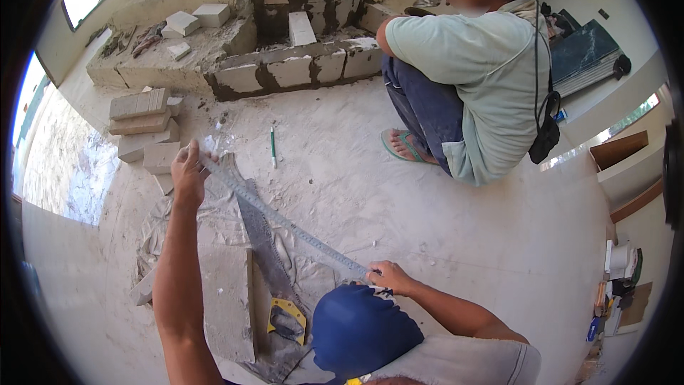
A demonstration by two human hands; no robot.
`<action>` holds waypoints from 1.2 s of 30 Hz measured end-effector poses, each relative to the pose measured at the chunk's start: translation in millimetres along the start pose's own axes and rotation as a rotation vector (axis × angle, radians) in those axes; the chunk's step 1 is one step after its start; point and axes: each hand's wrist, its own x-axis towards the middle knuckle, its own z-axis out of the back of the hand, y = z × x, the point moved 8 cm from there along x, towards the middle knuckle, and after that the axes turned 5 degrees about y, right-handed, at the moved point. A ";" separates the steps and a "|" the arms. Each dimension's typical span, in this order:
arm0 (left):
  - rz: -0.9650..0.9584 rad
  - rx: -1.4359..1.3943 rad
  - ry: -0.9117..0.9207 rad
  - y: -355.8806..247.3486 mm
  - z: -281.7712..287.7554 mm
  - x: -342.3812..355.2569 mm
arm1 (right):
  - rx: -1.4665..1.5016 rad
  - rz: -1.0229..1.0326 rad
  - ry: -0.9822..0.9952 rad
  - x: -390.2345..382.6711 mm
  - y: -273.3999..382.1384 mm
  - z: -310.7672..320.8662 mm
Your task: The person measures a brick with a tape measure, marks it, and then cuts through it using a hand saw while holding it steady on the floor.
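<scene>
A long metal ruler [285, 222] slants across in front of me. Pinched in the fingers of my left hand [188, 175] is its far left end, while my right hand [390, 278] grips the near right end. Beneath the ruler lies a handsaw [267, 249] with a yellow handle, on a crumpled, dusty sheet [291, 246]. Beside the saw, close to my left forearm, is a large flat grey block [224, 292]. A green pencil [273, 146] rests on the floor beyond the ruler.
A co-worker [474, 85] squats at the far right, near a low mortared block wall [292, 70]. Stacked blocks [146, 125] stand beyond my left hand. Loose blocks [196, 20] sit on the ledge. Dusty blue cloth [363, 331] bulges up near me. Assorted tools [605, 306] line the right side.
</scene>
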 end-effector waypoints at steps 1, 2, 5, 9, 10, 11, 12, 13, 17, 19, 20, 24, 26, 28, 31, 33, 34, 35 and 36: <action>0.017 -0.026 0.037 14.5 -25.5 9.5 | -0.007 -0.007 -0.085 -1.6 -13.0 3.1; 0.048 -0.066 -0.002 30.3 -42.2 14.3 | 0.016 -0.058 -0.106 -3.8 -20.2 10.4; 0.110 0.398 -0.050 68.9 -36.6 35.8 | 0.048 -0.158 -0.235 -0.4 -10.4 46.6; -0.107 1.556 -0.107 80.1 4.4 37.4 | 0.029 -0.207 -0.364 26.2 -10.9 77.4; -0.080 1.526 -0.110 71.8 24.3 36.9 | 0.026 -0.228 -0.377 33.0 -9.1 82.6; -0.042 1.481 -0.096 57.5 37.0 32.9 | 0.019 -0.233 -0.380 34.0 -5.5 88.3; -0.066 1.327 -0.077 28.4 50.7 26.3 | 0.013 -0.236 -0.385 35.3 3.1 91.5; -0.113 1.306 -0.026 -16.8 54.0 22.1 | 0.013 -0.239 -0.394 30.9 13.7 96.9; -0.325 1.512 -0.290 -242.2 125.3 -91.7 | 0.111 -0.362 -0.234 7.2 71.2 100.3; -0.351 1.595 -0.360 -323.5 142.1 -196.9 | 0.137 -0.392 -0.194 -17.4 87.1 97.0; -0.082 1.637 -0.426 -342.2 163.3 -251.4 | 0.064 -0.364 -0.238 -36.4 72.4 97.7; 0.532 1.330 -0.604 -343.0 212.4 -551.7 | 0.108 -0.535 -0.162 -96.3 115.1 92.9; 0.813 0.958 -0.813 -326.1 144.1 -637.8 | 0.055 -0.554 -0.330 -118.5 134.0 113.0; 0.777 1.166 -0.655 -324.9 94.8 -671.1 | -0.001 -0.577 -0.440 -133.3 158.3 131.1; 0.707 1.064 -0.580 -330.7 3.8 -582.2 | -0.058 -0.571 -0.541 -106.9 188.1 161.0; 0.718 0.928 -0.367 -303.7 -34.7 -480.0 | -0.021 -0.583 -0.604 -90.8 188.0 174.1; 0.693 0.874 -0.264 -276.5 -47.4 -427.8 | -0.002 -0.594 -0.596 -75.5 187.3 179.3; 0.672 0.775 -0.186 -245.1 -64.3 -373.2 | 0.012 -0.607 -0.585 -63.1 185.6 186.0; 0.655 0.835 -0.033 -219.3 -82.0 -313.1 | 0.023 -0.626 -0.575 -49.6 182.0 194.3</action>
